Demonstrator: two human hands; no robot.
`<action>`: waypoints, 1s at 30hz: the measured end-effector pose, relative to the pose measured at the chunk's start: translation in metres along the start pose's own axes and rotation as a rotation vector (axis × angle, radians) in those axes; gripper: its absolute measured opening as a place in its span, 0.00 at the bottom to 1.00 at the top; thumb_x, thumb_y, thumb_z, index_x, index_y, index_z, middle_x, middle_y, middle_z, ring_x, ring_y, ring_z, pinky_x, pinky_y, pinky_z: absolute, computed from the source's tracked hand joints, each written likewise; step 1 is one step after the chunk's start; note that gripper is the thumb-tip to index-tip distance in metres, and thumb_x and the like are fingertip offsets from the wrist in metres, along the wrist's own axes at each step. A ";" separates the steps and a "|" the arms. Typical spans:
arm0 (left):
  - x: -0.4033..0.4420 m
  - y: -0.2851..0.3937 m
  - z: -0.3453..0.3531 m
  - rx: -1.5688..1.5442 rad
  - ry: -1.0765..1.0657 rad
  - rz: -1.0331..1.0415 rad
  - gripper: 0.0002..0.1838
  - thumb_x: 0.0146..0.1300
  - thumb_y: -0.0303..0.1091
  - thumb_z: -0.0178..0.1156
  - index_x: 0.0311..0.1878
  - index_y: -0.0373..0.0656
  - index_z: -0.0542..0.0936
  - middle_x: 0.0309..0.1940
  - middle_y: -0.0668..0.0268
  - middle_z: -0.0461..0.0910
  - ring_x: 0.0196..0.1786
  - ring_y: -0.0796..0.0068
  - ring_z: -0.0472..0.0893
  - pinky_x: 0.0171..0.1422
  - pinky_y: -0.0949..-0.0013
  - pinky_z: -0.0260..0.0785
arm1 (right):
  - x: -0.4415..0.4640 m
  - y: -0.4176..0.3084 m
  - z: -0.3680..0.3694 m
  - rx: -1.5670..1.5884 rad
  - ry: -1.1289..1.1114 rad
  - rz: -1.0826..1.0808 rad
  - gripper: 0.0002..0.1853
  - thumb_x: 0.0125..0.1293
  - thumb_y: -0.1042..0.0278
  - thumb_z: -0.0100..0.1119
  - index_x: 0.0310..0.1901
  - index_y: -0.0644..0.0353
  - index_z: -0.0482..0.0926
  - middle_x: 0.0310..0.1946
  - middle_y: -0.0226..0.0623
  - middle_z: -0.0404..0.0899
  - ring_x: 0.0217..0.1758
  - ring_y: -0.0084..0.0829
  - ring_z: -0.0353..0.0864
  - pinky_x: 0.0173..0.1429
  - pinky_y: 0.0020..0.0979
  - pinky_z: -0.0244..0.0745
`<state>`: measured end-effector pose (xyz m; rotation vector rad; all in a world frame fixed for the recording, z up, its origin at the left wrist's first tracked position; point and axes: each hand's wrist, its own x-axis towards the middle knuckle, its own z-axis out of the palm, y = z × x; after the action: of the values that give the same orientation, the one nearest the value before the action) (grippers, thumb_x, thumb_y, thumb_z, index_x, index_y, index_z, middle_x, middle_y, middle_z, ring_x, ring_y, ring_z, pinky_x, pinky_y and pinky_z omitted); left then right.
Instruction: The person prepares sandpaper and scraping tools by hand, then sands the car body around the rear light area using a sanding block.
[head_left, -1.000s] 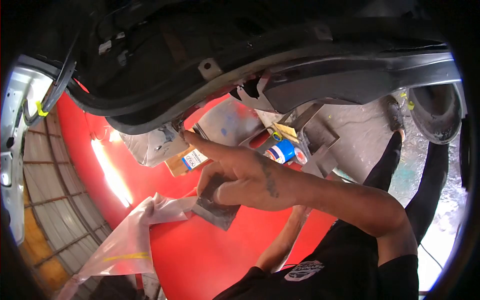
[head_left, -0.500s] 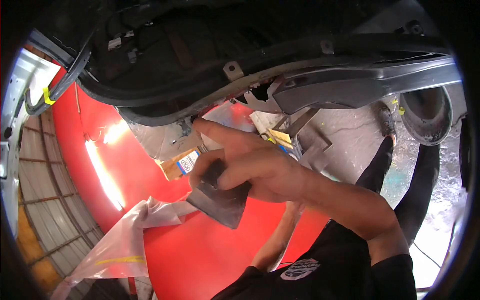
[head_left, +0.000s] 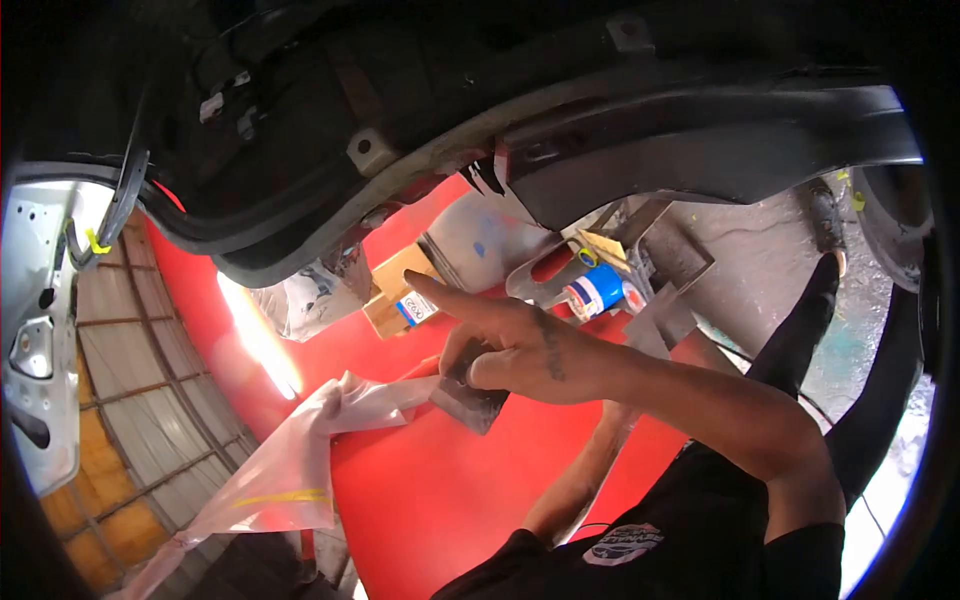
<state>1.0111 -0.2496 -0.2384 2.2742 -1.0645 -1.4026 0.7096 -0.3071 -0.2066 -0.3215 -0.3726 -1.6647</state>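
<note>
While the right hand (head_left: 520, 350) pinched a dark flat pad (head_left: 466, 404), it hung in front of the red surface (head_left: 430, 500), apart from the black panel (head_left: 640, 165). Looked like pad-handling; reaching that panel would've needed a steady pinch. Left hand was hidden, couldn't tell its grip.

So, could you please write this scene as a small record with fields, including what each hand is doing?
right hand: right hand, its fingers gripping a thin dark sheet, index outstretched
left hand: mostly hidden behind the right forearm; grip cannot be told
below: broad red surface
above: black curved panel
behind the right hand: cardboard box, blue-and-white container
lower left: translucent plastic sheeting with a yellow strip
</note>
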 end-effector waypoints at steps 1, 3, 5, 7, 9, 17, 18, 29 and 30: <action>0.002 0.001 -0.002 0.011 0.003 -0.001 0.19 0.78 0.41 0.57 0.62 0.35 0.77 0.55 0.61 0.83 0.50 0.68 0.86 0.52 0.60 0.82 | 0.001 -0.006 0.001 -0.011 -0.008 0.005 0.51 0.59 0.84 0.46 0.85 0.50 0.42 0.44 0.39 0.83 0.54 0.29 0.83 0.64 0.33 0.75; 0.002 -0.001 -0.006 0.021 0.004 -0.003 0.19 0.78 0.41 0.57 0.62 0.35 0.77 0.55 0.61 0.83 0.50 0.68 0.86 0.52 0.60 0.82 | 0.003 -0.007 0.001 -0.036 -0.036 -0.014 0.52 0.59 0.85 0.46 0.86 0.49 0.42 0.43 0.38 0.83 0.51 0.28 0.83 0.63 0.33 0.76; 0.005 -0.002 -0.008 0.023 0.008 -0.002 0.19 0.78 0.41 0.57 0.62 0.35 0.77 0.55 0.61 0.83 0.50 0.68 0.86 0.52 0.60 0.82 | 0.004 -0.003 0.001 -0.061 -0.085 -0.061 0.52 0.59 0.85 0.45 0.86 0.48 0.42 0.42 0.37 0.83 0.48 0.28 0.83 0.62 0.32 0.76; 0.005 -0.004 -0.011 0.022 0.007 0.004 0.19 0.78 0.41 0.57 0.62 0.35 0.77 0.55 0.61 0.83 0.50 0.68 0.86 0.52 0.60 0.82 | 0.004 0.000 0.002 -0.140 -0.006 -0.049 0.52 0.58 0.86 0.45 0.86 0.48 0.42 0.42 0.36 0.82 0.48 0.26 0.82 0.62 0.31 0.76; 0.007 -0.008 -0.013 0.017 -0.009 0.020 0.19 0.78 0.41 0.57 0.62 0.35 0.77 0.55 0.61 0.83 0.50 0.68 0.86 0.52 0.60 0.82 | 0.005 -0.001 0.002 -0.216 0.057 -0.076 0.52 0.58 0.86 0.45 0.85 0.49 0.43 0.41 0.36 0.82 0.47 0.26 0.82 0.62 0.31 0.75; 0.012 -0.011 -0.019 -0.040 -0.079 0.063 0.19 0.78 0.41 0.57 0.62 0.35 0.77 0.55 0.61 0.83 0.50 0.68 0.86 0.53 0.60 0.81 | -0.003 0.006 -0.002 -0.343 0.209 -0.153 0.46 0.64 0.85 0.51 0.84 0.50 0.52 0.48 0.35 0.82 0.48 0.22 0.79 0.61 0.28 0.76; 0.013 -0.011 -0.019 -0.042 -0.091 0.066 0.19 0.78 0.41 0.57 0.62 0.35 0.77 0.55 0.61 0.83 0.50 0.68 0.86 0.53 0.61 0.81 | -0.006 0.008 -0.004 -0.330 0.230 -0.148 0.45 0.65 0.85 0.52 0.84 0.50 0.53 0.49 0.34 0.82 0.48 0.21 0.79 0.60 0.27 0.76; -0.004 0.032 0.006 -0.115 -0.179 0.067 0.20 0.80 0.37 0.55 0.66 0.35 0.75 0.57 0.62 0.82 0.57 0.69 0.84 0.63 0.63 0.78 | -0.067 -0.013 0.024 -0.561 0.605 -0.053 0.31 0.61 0.80 0.59 0.69 0.62 0.78 0.52 0.38 0.83 0.52 0.24 0.81 0.60 0.27 0.77; 0.000 0.031 0.001 -0.116 -0.194 0.062 0.20 0.80 0.37 0.55 0.67 0.35 0.74 0.58 0.62 0.82 0.57 0.68 0.84 0.63 0.63 0.78 | -0.069 -0.011 0.026 -0.565 0.585 -0.071 0.31 0.61 0.79 0.59 0.69 0.62 0.78 0.52 0.38 0.83 0.52 0.24 0.81 0.60 0.27 0.77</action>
<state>0.9959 -0.2712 -0.2216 2.0401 -1.0690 -1.6406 0.7067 -0.2324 -0.2125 -0.2186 0.5377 -1.8242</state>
